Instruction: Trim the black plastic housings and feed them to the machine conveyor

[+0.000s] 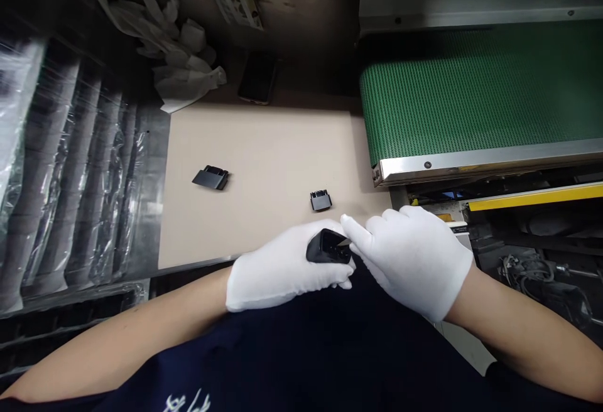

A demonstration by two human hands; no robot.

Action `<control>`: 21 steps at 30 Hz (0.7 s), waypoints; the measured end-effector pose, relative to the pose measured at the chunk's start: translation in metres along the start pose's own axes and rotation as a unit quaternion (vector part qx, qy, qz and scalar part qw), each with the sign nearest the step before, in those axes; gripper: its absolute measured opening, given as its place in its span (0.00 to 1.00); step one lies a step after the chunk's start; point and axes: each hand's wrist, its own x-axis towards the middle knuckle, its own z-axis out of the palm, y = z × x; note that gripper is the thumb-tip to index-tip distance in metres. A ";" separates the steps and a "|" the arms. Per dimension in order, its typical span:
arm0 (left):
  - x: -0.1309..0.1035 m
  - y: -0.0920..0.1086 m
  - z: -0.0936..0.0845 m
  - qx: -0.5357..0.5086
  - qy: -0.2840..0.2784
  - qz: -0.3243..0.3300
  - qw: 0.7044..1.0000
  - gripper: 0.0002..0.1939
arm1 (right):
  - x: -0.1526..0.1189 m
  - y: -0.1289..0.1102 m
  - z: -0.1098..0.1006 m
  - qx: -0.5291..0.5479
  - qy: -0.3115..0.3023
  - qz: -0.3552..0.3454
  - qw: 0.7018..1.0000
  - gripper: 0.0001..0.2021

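Observation:
My left hand, in a white glove, is wrapped round a hollow black plastic housing close to my body. The opening of the housing faces up and to the right. My right hand, also gloved in white, is closed at the right end of the housing. A thin pale sliver shows at its fingertips, over the opening; I cannot make out what it is. Just beyond my hands, a small black plastic part lies on the beige work surface. Farther left lies another black plastic part with a flat, angled face.
A green conveyor belt with metal rails stands at the right. White gloves and a dark phone lie at the back. Plastic-wrapped trays are stacked at the left. A yellow edge strip and cables sit below the conveyor.

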 end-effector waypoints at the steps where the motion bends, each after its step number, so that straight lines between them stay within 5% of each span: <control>1: 0.000 0.000 -0.001 0.004 0.001 0.003 1.000 0.11 | 0.001 0.001 0.001 0.005 0.007 0.003 1.000 0.21; 6: 0.000 -0.002 -0.010 0.092 0.016 0.064 0.994 0.13 | 0.003 0.002 0.013 0.143 0.042 0.062 0.987 0.17; 15: -0.005 -0.015 -0.020 0.081 0.028 0.091 0.992 0.17 | 0.007 0.002 0.020 0.460 0.086 0.147 0.872 0.24; 18: -0.005 -0.017 -0.021 0.080 0.013 0.118 0.990 0.17 | 0.023 0.014 0.053 0.491 0.073 0.195 0.846 0.21; 21: -0.006 -0.020 -0.022 0.067 0.011 0.131 0.989 0.17 | 0.055 0.029 0.109 0.416 -0.028 0.282 0.864 0.20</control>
